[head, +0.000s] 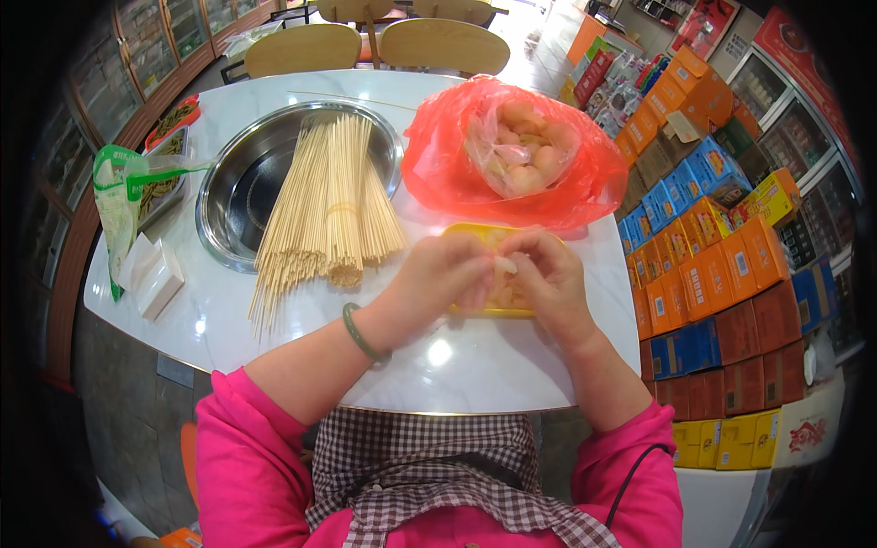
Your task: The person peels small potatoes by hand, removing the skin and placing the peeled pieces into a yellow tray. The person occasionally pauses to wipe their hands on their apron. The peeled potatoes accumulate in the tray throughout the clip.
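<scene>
My left hand (455, 270) and my right hand (548, 274) meet above a yellow-rimmed tray (490, 313) that holds pale, translucent food pieces. Between the fingertips is a small whitish food piece (505, 265); both hands pinch it, and its exact kind cannot be told. Beyond the tray lies an open red plastic bag (438, 161), with a clear bag of pale, rounded food pieces (526, 178) inside. To the left, many thin wooden skewers (294, 233), some bundled with a band, rest across the rim of a round stainless steel basin (236, 198).
At the left of the white table (411, 370) are a box of tissues (161, 284), a green and clear plastic packet (113, 198), and a metal tray of greenish strips (179, 147). Wooden chairs (445, 44) stand beyond. Stacked cartons (712, 274) line the right side.
</scene>
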{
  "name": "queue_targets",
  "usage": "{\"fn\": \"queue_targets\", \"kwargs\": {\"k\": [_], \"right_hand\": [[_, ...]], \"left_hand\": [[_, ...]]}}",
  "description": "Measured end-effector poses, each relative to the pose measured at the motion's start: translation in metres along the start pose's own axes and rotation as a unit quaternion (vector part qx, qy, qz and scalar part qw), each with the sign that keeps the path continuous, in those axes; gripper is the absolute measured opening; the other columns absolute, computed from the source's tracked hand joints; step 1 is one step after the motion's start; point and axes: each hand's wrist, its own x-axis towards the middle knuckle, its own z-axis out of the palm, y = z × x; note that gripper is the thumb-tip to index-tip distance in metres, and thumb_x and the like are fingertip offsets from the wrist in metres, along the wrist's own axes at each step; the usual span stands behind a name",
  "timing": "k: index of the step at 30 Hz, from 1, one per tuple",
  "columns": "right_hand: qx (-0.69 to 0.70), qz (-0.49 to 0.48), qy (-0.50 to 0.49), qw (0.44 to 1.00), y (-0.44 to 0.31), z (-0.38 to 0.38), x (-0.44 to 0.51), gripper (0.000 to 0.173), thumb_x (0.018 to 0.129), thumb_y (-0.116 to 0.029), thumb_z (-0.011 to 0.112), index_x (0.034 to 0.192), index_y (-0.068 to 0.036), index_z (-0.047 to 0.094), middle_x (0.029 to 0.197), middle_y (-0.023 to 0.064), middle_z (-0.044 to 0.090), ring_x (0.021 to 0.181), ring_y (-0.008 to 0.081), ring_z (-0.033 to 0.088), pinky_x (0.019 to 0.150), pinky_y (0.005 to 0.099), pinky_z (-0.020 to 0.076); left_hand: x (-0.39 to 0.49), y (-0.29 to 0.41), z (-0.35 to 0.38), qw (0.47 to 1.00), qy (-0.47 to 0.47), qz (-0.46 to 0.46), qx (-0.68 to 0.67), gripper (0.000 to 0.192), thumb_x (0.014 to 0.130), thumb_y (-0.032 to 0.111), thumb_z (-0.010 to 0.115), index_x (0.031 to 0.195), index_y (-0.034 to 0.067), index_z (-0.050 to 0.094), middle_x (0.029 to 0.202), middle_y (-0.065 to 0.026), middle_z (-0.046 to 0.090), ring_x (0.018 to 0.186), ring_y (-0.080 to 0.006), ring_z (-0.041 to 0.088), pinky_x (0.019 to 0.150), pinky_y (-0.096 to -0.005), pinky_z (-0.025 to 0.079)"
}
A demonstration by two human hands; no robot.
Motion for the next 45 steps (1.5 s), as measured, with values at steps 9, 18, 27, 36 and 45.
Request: {"fn": "queue_targets", "kwargs": {"k": [9,18,27,36,45], "right_hand": [[-0.172,-0.120,0.003,0.978,-0.011,0.005,-0.002,0.010,0.092,-0.006,0.075,0.099,-0.003,0.068,0.085,0.0047,0.069,0.073,0.0119,0.064,0.070,0.0264,0.0524],[0.081,0.129,-0.045,0.987,-0.013,-0.004,0.001,0.005,0.096,-0.009,0.067,0.097,-0.003,0.066,0.082,-0.0004,0.063,0.070,0.0065,0.057,0.063,0.0228,0.0461],[0.359,0.171,-0.001,0.917,-0.014,-0.017,0.012,0.007,0.100,-0.014,0.057,0.101,-0.007,0.060,0.083,-0.0015,0.054,0.064,0.0066,0.043,0.057,0.0212,0.0388],[0.013,0.082,-0.064,0.994,-0.006,-0.029,0.015,0.010,0.094,-0.015,0.064,0.096,-0.006,0.066,0.093,0.0059,0.064,0.072,0.0179,0.056,0.065,0.0306,0.0473],[-0.402,-0.169,-0.113,0.893,-0.022,-0.002,0.005,0.016,0.083,-0.007,0.073,0.098,-0.005,0.070,0.098,0.0127,0.064,0.088,0.0342,0.066,0.076,0.0439,0.0529]], "left_hand": [[0.003,-0.004,-0.002,0.998,0.045,0.030,0.042,0.010,0.104,0.009,0.062,0.101,0.000,0.064,0.082,-0.0022,0.067,0.071,-0.0068,0.063,0.063,-0.0216,0.052],[0.000,-0.004,-0.004,0.999,0.009,0.033,0.005,0.011,0.104,0.011,0.063,0.097,0.003,0.060,0.080,-0.0005,0.063,0.067,-0.0058,0.059,0.061,-0.0212,0.050],[0.008,0.000,-0.012,0.996,0.041,0.061,-0.049,0.008,0.104,0.012,0.061,0.100,0.005,0.059,0.090,-0.0040,0.065,0.071,-0.0092,0.063,0.063,-0.0221,0.050],[0.006,0.010,-0.009,0.990,0.049,0.053,-0.120,0.008,0.105,0.011,0.055,0.108,0.004,0.055,0.104,-0.0095,0.067,0.083,-0.0146,0.070,0.073,-0.0254,0.059],[0.008,0.001,-0.011,0.994,0.058,0.035,-0.088,0.012,0.105,0.012,0.055,0.112,0.003,0.056,0.092,-0.0038,0.060,0.069,-0.0097,0.060,0.063,-0.0228,0.050]]}}
